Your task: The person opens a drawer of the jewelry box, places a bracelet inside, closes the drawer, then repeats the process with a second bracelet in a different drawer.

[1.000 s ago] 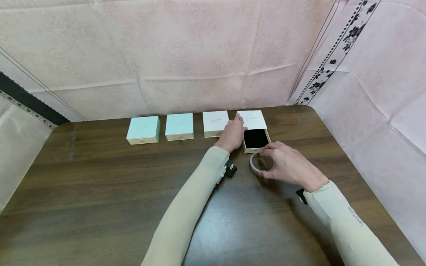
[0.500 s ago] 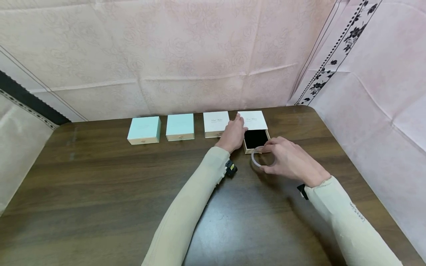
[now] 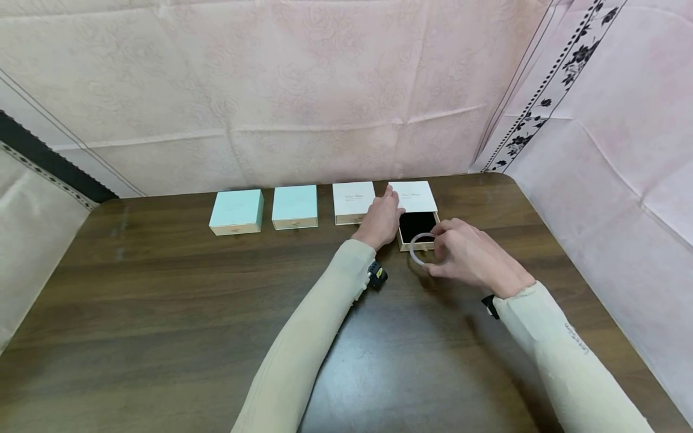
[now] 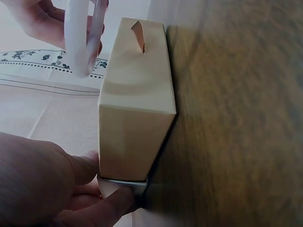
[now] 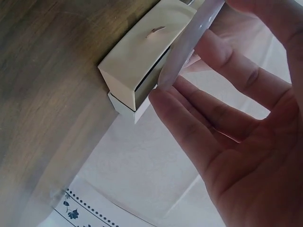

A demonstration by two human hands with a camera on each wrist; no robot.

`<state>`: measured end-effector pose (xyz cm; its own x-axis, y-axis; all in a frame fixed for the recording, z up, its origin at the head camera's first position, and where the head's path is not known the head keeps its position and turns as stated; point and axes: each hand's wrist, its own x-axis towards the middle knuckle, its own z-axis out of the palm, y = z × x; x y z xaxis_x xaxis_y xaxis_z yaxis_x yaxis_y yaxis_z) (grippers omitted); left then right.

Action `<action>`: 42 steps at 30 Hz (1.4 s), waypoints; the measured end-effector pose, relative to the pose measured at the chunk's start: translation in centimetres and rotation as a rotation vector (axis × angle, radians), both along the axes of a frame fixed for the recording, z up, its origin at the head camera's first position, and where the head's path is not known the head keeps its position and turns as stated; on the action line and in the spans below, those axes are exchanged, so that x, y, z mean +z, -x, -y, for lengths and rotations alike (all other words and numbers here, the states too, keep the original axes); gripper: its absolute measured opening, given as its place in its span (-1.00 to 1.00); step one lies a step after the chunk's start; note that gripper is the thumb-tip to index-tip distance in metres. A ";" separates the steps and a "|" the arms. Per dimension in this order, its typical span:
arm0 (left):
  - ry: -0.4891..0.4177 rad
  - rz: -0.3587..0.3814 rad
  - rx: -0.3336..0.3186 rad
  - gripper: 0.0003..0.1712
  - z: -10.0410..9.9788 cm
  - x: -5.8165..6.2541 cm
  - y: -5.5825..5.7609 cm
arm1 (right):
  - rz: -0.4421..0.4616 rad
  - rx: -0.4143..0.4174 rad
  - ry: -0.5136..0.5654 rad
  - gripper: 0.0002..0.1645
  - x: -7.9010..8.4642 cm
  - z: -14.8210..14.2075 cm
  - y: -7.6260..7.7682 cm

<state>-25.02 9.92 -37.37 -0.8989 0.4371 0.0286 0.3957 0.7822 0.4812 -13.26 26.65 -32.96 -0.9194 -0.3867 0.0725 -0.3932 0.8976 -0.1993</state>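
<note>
My right hand (image 3: 468,255) pinches a pale, milky bangle (image 5: 189,45) between thumb and fingers. In the head view the ring overlaps the front edge of a pulled-out drawer (image 3: 415,224) with black lining. This drawer belongs to a white jewelry box (image 3: 414,193) at the right end of the row. My left hand (image 3: 379,224) holds that box's outer sleeve, its thumb and fingers (image 4: 111,205) set against it. A small ribbon pull (image 4: 138,37) sticks out of the drawer's cream front, with the bangle beside it in the left wrist view.
Left of the opened box stand a second white box (image 3: 346,201) and two mint boxes, one nearer (image 3: 295,206) and one farther left (image 3: 236,210), all with drawers pushed in. Behind them the brown wooden table (image 3: 162,313) meets a pale patterned cloth (image 3: 271,90).
The right hand has carried the bangle slightly away from me, from in front of the drawer to over its front edge. The left hand keeps its place on the box.
</note>
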 end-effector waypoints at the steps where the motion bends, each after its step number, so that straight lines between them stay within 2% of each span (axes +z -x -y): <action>1: 0.001 0.004 0.001 -0.57 0.0 0.0 0.0 | -0.008 0.006 0.002 -0.74 0.0 0.0 0.1; 15: 0.016 -0.002 0.015 -0.53 0.0 0.3 0.0 | -0.040 0.021 0.021 -0.71 -0.2 0.1 1.4; 42: 0.026 0.015 0.004 -0.52 -0.1 -0.1 0.3 | -0.037 -0.089 -0.007 -0.62 -0.8 0.3 3.4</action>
<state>-25.30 10.05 -37.49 -0.9009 0.4339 0.0040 0.3856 0.7963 0.4661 -16.61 26.30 -33.71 -0.9467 -0.3045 0.1051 -0.3193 0.9305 -0.1797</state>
